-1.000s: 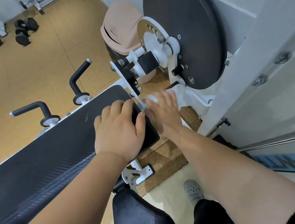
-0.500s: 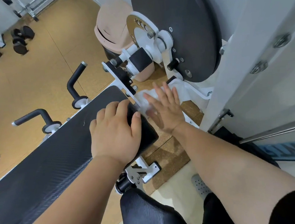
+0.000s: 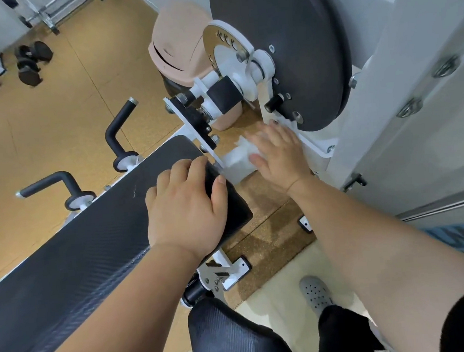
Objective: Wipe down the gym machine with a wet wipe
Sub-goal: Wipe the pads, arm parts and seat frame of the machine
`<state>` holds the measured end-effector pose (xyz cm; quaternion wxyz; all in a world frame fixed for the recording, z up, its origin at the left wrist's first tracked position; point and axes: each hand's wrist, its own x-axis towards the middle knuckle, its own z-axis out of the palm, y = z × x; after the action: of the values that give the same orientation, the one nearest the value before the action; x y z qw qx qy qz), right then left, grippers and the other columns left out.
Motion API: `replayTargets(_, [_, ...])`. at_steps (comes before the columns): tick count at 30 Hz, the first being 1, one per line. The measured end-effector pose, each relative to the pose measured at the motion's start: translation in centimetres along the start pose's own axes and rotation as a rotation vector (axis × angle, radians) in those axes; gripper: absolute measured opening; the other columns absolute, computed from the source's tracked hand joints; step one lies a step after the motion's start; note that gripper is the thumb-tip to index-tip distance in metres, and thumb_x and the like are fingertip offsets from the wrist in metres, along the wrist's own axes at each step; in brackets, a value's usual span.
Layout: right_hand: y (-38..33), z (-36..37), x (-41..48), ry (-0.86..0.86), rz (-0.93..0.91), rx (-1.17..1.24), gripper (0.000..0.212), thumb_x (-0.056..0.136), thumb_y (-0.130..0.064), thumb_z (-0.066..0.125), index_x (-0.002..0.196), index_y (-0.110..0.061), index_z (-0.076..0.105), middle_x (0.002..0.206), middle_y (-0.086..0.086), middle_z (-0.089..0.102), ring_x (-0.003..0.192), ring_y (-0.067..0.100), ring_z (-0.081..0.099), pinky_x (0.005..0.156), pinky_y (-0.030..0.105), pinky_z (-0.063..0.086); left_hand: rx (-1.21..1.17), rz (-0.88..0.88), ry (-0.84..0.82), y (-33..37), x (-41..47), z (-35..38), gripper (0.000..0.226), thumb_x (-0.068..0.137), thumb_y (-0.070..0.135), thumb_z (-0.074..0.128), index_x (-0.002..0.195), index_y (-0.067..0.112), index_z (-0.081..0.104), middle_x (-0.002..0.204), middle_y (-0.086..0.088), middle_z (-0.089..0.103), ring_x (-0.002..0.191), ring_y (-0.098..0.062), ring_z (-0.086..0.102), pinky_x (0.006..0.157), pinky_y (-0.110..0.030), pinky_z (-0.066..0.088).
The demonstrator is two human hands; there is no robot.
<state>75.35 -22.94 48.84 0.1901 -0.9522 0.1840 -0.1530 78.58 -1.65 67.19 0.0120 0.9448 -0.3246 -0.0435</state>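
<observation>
The left hand (image 3: 184, 204) lies palm down on the near end of the black pad (image 3: 93, 256). Its fingers (image 3: 180, 168) are loosely bent over the pad's far edge and the thumb lies along the side, so it rests there rather than clamping.

The right hand (image 3: 278, 155) reaches past the pad's end. Its fingers (image 3: 266, 137) are straight and spread, pressing the white wipe (image 3: 242, 146) flat onto the machine's white bar (image 3: 235, 167). This hand is blurred. The wipe is crumpled, part of it sticking out left of the fingers and the rest hidden under the palm. It sits on the bar between the pad's end and the big black disc (image 3: 284, 46), just below the black and white pivot bracket (image 3: 193, 117).

Two black handles (image 3: 119, 129) stand on white collars left of the pad. A pink bin (image 3: 179, 49) stands behind the pivot, on the cork floor (image 3: 54, 120). Black dumbbells (image 3: 30, 64) lie at the far left, well apart from the machine. A grey perforated shoe (image 3: 316, 294) shows at the bottom, beside dark trouser legs
</observation>
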Motion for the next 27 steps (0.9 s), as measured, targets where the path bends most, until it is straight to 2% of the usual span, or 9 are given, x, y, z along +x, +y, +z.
replayTargets(3, [0.5,-0.3,-0.2,-0.030,0.081,0.004,0.054,0.103,-0.048,0.033,0.148,-0.023,0.048,0.154,0.008,0.047,0.151,0.031,0.031,0.127,0.046,0.016,0.004,0.011,0.002,0.0,0.0,0.0,0.059,0.097,0.057,0.016,0.144,0.032,0.042,0.144,0.002,0.047,0.129,-0.028,0.043,0.103,-0.048,0.035])
replayTargets(8, [-0.9,-0.6,-2.1,-0.102,0.205,-0.105,0.066,0.105,-0.054,0.022,0.162,-0.020,0.019,0.170,0.013,0.017,0.159,0.028,0.004,0.128,0.046,-0.005,0.016,0.061,-0.020,0.0,0.1,-0.5,0.058,0.098,0.052,0.018,0.146,0.030,0.043,0.154,-0.006,0.040,0.141,-0.035,0.033,0.112,-0.058,0.029])
replayTargets(12, [-0.2,-1.7,-3.7,-0.134,0.319,-0.266,0.080,0.103,-0.059,0.008,0.164,-0.008,0.006,0.171,0.018,0.004,0.159,0.031,0.002,0.129,0.046,0.000,0.052,0.208,-0.047,1.9,1.6,-0.5,0.061,0.096,0.052,0.019,0.142,0.024,0.048,0.151,-0.009,0.045,0.142,-0.037,0.034,0.113,-0.058,0.027])
replayTargets(15, [-0.7,-2.5,-4.0,-0.194,0.434,-0.306,0.085,0.101,-0.064,0.004,0.163,-0.006,0.003,0.171,0.020,-0.001,0.159,0.033,0.002,0.129,0.047,0.001,0.061,0.206,-0.106,2.9,2.5,0.2,0.063,0.098,0.056,0.015,0.144,0.025,0.044,0.157,-0.007,0.039,0.143,-0.034,0.032,0.115,-0.056,0.025])
replayTargets(17, [-1.2,-2.7,-3.5,-0.209,0.451,-0.262,0.088,0.100,-0.066,0.005,0.163,-0.005,0.002,0.170,0.021,-0.003,0.158,0.034,-0.002,0.128,0.048,-0.002,0.066,0.208,-0.084,2.8,2.5,0.5,0.063,0.098,0.058,0.015,0.144,0.025,0.045,0.155,-0.007,0.041,0.141,-0.034,0.036,0.112,-0.053,0.029])
replayTargets(20, [-1.4,-2.7,-1.8,-0.219,0.319,-0.115,0.078,0.103,-0.061,0.009,0.164,-0.011,0.011,0.171,0.016,0.007,0.159,0.030,0.000,0.128,0.046,-0.004,0.071,0.230,-0.060,2.8,2.2,0.5,0.066,0.096,0.060,0.016,0.140,0.024,0.049,0.150,-0.007,0.047,0.134,-0.034,0.043,0.105,-0.051,0.034])
replayTargets(24, [-1.1,-2.7,1.1,-0.194,0.209,0.061,0.054,0.109,-0.047,0.020,0.152,-0.028,0.045,0.159,0.001,0.043,0.153,0.023,0.026,0.127,0.038,0.004,0.062,0.237,-0.050,2.8,2.5,0.7,0.064,0.095,0.060,0.019,0.132,0.022,0.055,0.143,-0.008,0.053,0.128,-0.035,0.047,0.100,-0.051,0.036])
replayTargets(26, [-1.0,-2.7,1.2,-0.173,0.203,0.064,0.052,0.109,-0.044,0.020,0.151,-0.030,0.048,0.157,0.000,0.047,0.152,0.022,0.028,0.126,0.037,0.005,0.052,0.243,-0.029,2.7,2.5,0.8,0.062,0.096,0.060,0.021,0.129,0.021,0.057,0.139,-0.009,0.055,0.125,-0.036,0.050,0.097,-0.051,0.038])
replayTargets(27, [-0.9,-2.6,0.7,-0.157,0.220,0.040,0.052,0.110,-0.043,0.021,0.153,-0.029,0.044,0.161,0.003,0.041,0.154,0.023,0.024,0.127,0.037,0.004,0.047,0.244,-0.020,2.7,2.5,0.9,0.062,0.096,0.060,0.022,0.128,0.021,0.057,0.138,-0.009,0.056,0.124,-0.036,0.050,0.096,-0.051,0.038])
